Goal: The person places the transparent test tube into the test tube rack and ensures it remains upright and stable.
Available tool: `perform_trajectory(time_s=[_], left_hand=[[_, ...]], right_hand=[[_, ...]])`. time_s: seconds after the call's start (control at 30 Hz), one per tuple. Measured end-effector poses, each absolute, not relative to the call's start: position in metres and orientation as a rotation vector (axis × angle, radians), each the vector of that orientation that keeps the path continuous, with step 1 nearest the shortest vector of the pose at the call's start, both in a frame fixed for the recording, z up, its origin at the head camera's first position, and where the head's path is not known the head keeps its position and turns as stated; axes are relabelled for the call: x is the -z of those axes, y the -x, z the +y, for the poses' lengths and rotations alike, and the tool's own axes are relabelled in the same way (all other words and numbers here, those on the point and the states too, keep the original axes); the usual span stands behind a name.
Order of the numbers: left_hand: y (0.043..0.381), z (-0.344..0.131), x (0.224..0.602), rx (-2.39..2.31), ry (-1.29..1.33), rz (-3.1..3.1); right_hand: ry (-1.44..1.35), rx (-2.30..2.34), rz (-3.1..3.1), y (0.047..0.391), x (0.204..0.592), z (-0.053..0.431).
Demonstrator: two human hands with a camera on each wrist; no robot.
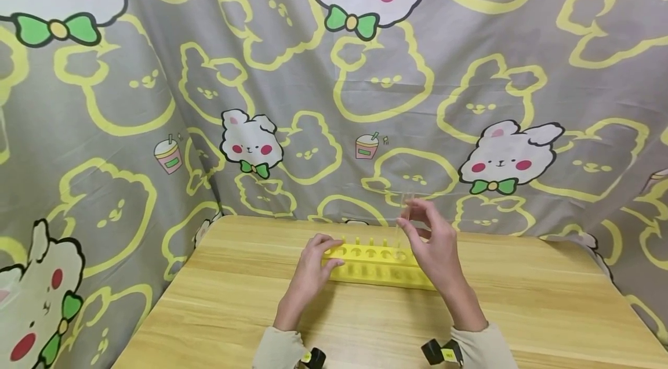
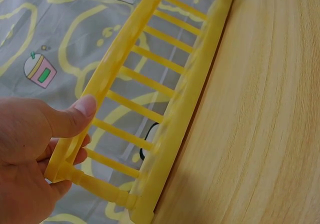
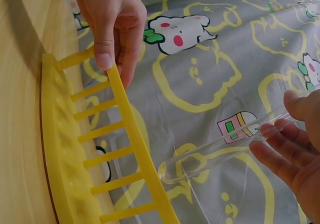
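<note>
A yellow plastic test tube rack (image 1: pixel 378 283) stands on the wooden table, with a row of round holes and short pegs along its top. My left hand (image 1: pixel 315 259) grips the rack's left end; in the left wrist view the thumb (image 2: pixel 85 106) lies on the top rail and the fingers curl beneath it. My right hand (image 1: pixel 435 241) pinches a clear glass test tube (image 3: pixel 215 149) near its upper end. The tube's rounded bottom is right at the rack's top rail in the right wrist view, and over the right half of the rack in the head view.
The wooden table (image 1: pixel 235 276) extends around the rack on both sides. A grey curtain (image 1: pixel 313 96) with rabbit prints hangs behind the table and along its left side. Each sleeve bears a small black wrist device, such as the right one (image 1: pixel 442 351).
</note>
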State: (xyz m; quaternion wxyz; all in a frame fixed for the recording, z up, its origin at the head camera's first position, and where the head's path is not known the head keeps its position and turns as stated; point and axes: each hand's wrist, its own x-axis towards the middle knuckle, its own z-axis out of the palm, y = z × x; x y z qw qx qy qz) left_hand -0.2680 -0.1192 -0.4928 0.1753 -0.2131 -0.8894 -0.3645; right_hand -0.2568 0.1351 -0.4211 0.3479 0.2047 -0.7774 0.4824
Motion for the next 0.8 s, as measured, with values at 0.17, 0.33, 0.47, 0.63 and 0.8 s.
perform_trajectory(time_s=[0.17, 0.33, 0.47, 0.63, 0.8], left_hand=[[0.2691, -0.1191, 0.4942, 1.013, 0.615, -2.503], [0.269, -0.1196, 0.4934, 1.007, 0.613, -2.505], [0.2686, -0.1197, 0.4929, 1.001, 0.619, -2.501], [0.2689, -0.1196, 0.4929, 1.006, 0.635, -2.487], [0.2689, -0.1188, 0.4927, 1.004, 0.637, -2.483]], right_hand=[[-0.545, -1.227, -1.995, 0.2567, 0.4209, 0.1325], [-0.56, -1.233, -1.975, 0.2565, 0.421, 0.1305], [-0.557, -1.245, -1.983, 0.2572, 0.4223, 0.1293], [-0.565, -1.235, -1.983, 0.2584, 0.4235, 0.1284], [-0.562, -1.241, -1.982, 0.2585, 0.4235, 0.1269]])
